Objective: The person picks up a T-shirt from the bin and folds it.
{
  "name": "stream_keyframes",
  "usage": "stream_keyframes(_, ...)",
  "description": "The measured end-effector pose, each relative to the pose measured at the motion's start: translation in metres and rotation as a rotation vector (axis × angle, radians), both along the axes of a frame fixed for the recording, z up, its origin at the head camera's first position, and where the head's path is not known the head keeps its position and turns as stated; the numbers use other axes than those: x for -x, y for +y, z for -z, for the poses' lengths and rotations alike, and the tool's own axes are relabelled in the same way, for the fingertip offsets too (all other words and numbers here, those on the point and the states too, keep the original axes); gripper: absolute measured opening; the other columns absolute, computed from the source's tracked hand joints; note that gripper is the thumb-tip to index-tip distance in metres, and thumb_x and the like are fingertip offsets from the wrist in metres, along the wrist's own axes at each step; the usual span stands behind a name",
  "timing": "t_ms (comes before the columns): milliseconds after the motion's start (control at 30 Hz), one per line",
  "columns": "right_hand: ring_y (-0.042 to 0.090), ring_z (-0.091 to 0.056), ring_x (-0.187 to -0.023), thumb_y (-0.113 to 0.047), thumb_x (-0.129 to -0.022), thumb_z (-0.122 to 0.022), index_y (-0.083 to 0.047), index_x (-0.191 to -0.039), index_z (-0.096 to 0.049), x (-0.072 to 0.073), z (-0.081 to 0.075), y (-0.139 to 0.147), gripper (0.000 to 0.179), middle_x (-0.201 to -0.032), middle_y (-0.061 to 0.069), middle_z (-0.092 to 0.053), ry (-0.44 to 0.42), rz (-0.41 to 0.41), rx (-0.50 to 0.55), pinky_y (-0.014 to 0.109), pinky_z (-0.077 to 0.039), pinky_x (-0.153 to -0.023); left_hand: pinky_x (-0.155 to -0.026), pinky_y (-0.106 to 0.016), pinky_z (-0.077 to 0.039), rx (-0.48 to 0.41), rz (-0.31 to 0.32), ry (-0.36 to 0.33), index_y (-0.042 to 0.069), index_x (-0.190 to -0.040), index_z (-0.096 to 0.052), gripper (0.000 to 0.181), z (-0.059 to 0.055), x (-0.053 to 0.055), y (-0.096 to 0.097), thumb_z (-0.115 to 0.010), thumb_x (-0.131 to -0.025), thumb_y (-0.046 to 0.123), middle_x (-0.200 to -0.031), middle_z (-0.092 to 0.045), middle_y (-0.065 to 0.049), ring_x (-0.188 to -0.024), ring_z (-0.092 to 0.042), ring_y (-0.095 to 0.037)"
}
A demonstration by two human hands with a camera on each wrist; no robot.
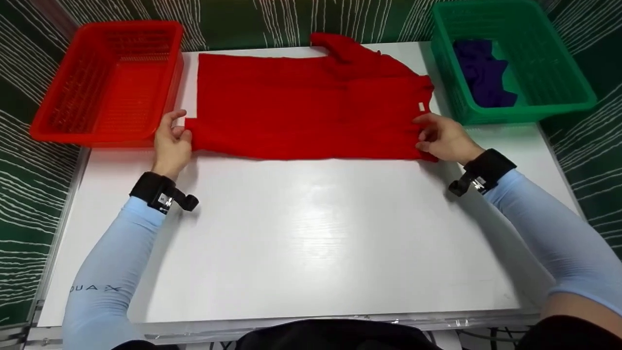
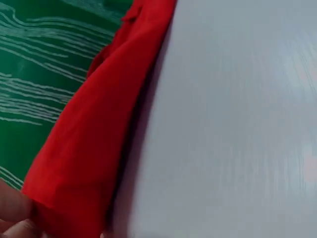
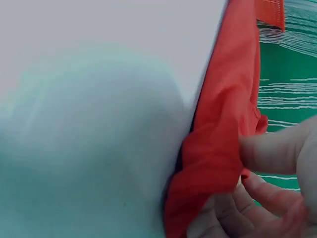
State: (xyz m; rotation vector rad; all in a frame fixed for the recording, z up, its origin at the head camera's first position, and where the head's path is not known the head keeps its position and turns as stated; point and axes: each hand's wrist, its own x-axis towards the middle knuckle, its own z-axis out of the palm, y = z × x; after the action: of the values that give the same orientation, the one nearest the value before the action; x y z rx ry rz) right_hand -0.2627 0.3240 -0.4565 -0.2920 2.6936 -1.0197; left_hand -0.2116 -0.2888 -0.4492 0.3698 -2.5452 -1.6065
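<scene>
A red shirt (image 1: 291, 107) lies spread across the back of the white table, partly folded, one sleeve sticking out at its far edge. My left hand (image 1: 173, 146) pinches the shirt's near left corner, beside the red basket. At the other end my right hand (image 1: 446, 138) pinches the neck end, close to a small white label (image 1: 421, 106). In the right wrist view, the thumb and fingers (image 3: 270, 151) grip the bunched red cloth (image 3: 218, 148). The left wrist view shows the near edge of the cloth (image 2: 94, 129) slightly raised, with fingertips (image 2: 14, 206) at its corner.
At the back left stands a red plastic basket (image 1: 170, 87). A green basket (image 1: 529, 114) at the back right holds a crumpled purple cloth (image 1: 481, 73). Bare white table surface (image 1: 311, 243) lies between the shirt and the front edge. Green patterned walls (image 1: 233, 24) surround the table.
</scene>
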Motion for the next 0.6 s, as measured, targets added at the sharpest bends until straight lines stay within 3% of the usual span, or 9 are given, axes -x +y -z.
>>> stream_keyframes(100,0.014,-0.059,-0.093,0.002,-0.098,-0.079,0.002,-0.156,-0.055,0.0028,-0.0015,0.0003,0.063,-0.109,0.013,-0.064,-0.065,-0.008,0.008,0.012,-0.051,-0.069,-0.087,-0.031,-0.048,0.183,0.028,-0.125,0.011,-0.171,-0.036,0.062,0.0006,-0.0029,-0.0052,-0.045,-0.109,0.004,-0.112,-0.062,-0.013,-0.113,-0.066,-0.03)
stream_keyframes(200,0.027,-0.06,-0.108,0.0,-0.097,-0.08,0.002,-0.161,-0.049,0.0023,-0.0051,0.0027,0.072,-0.121,0.023,-0.064,-0.11,-0.027,-0.015,0.01,-0.05,-0.072,-0.102,-0.046,-0.049,0.319,0.067,-0.2,0.011,-0.174,-0.029,0.07,0.002,-0.0038,-0.0058,-0.044,-0.105,0.005,-0.137,-0.065,-0.025,-0.139,-0.062,-0.042)
stream_keyframes(333,0.041,-0.059,-0.123,-0.003,-0.102,-0.076,0.001,-0.165,-0.044,-0.0001,-0.0089,0.0019,0.071,-0.14,0.033,-0.061,-0.101,-0.043,-0.003,0.006,-0.045,-0.08,-0.113,-0.056,-0.047,0.339,0.085,-0.184,0.011,-0.175,-0.027,0.074,0.0014,-0.0043,-0.0017,-0.058,-0.107,0.013,-0.148,-0.062,-0.03,-0.135,-0.059,-0.045)
stream_keyframes(433,0.042,-0.06,-0.124,-0.002,-0.104,-0.071,-0.001,-0.163,-0.048,-0.0023,-0.0085,0.0016,0.063,-0.144,0.033,-0.062,-0.051,-0.031,0.003,0.004,-0.043,-0.081,-0.117,-0.058,-0.045,0.312,0.093,-0.135,0.013,-0.174,-0.032,0.079,0.0001,-0.0033,0.0018,-0.069,-0.104,0.012,-0.146,-0.061,-0.029,-0.132,-0.055,-0.043)
stream_keyframes(500,0.043,-0.062,-0.117,0.001,-0.103,-0.069,-0.001,-0.16,-0.053,-0.0034,-0.0074,0.0036,0.058,-0.142,0.033,-0.063,-0.006,-0.02,-0.013,0.004,-0.043,-0.078,-0.124,-0.06,-0.044,0.328,0.108,-0.119,0.013,-0.173,-0.038,0.079,-0.0008,-0.0028,0.0025,-0.071,-0.101,0.006,-0.154,-0.06,-0.029,-0.139,-0.055,-0.045)
stream_keyframes(600,0.044,-0.065,-0.111,0.003,-0.1,-0.069,-0.001,-0.154,-0.059,-0.0054,-0.0083,0.0063,0.055,-0.14,0.033,-0.066,0.044,-0.009,-0.067,0.009,-0.045,-0.079,-0.129,-0.066,-0.04,0.413,0.161,-0.165,0.01,-0.169,-0.044,0.074,-0.002,-0.0052,0.0022,-0.066,-0.1,0.001,-0.161,-0.053,-0.034,-0.147,-0.051,-0.052)
